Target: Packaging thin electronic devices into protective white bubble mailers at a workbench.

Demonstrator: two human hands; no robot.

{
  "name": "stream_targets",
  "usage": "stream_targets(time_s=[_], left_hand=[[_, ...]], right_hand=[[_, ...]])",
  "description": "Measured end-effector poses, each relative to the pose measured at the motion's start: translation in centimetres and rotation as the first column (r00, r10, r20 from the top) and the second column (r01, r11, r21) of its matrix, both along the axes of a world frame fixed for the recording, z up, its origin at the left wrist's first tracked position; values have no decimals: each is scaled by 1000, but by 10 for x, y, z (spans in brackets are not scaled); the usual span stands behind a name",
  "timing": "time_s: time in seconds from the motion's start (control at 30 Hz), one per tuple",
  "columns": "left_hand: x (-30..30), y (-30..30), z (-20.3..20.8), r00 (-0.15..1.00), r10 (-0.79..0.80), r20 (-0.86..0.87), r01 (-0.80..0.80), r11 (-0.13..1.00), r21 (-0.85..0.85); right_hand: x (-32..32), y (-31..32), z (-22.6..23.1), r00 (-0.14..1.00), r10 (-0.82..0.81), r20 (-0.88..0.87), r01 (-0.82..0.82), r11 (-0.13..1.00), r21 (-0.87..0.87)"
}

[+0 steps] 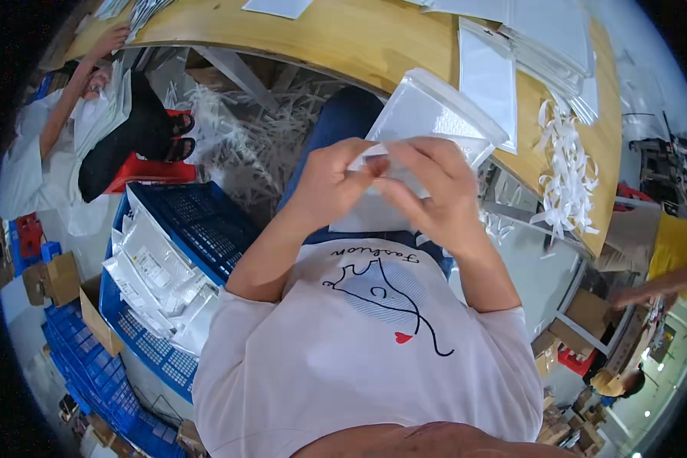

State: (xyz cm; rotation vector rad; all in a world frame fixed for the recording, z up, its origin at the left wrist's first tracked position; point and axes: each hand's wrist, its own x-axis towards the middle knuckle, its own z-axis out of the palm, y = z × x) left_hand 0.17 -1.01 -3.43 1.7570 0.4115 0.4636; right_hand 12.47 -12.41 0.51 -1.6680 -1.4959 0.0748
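Fiddly bit: fingers at a padded envelope's edge

So the padded envelope (427, 107) sits at about 1 o'clock in the view, above the lap by the table (359, 30). Left hand (330, 187), near 12, looks pinched on its near edge. Right hand (441, 187), nearer 1, is curled and blurry; can't tell if it's gripping anything. My guess is this is the strip-peeling step, given the white strips (569, 179) heaped between 2 and 3. Next move probably calls for a steady left pinch and a clean right-hand pull, without creasing the edge.
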Motion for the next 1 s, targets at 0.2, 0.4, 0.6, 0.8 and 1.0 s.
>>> stream_targets(time_s=[0.2, 0.4, 0.6, 0.8, 1.0], left_hand=[[3, 2, 9, 997, 8, -75, -2, 997, 74], [8, 5, 4, 990, 105, -97, -112, 991, -77], [18, -7, 3, 992, -95, 82, 58, 926, 374], [12, -8, 6, 999, -20, 46, 2, 937, 350], [5, 7, 6, 998, -10, 57, 3, 994, 107]], right_hand=[[27, -10, -2, 911, -143, -387, 187, 979, 77], [59, -57, -5, 725, -399, -562, 554, 822, 131], [1, -7, -21, 999, -53, 10, 51, 980, 191], [20, -25, -25, 861, -172, -479, 246, 965, 95], [133, -111, -28, 270, -215, -939, 805, 586, 98]])
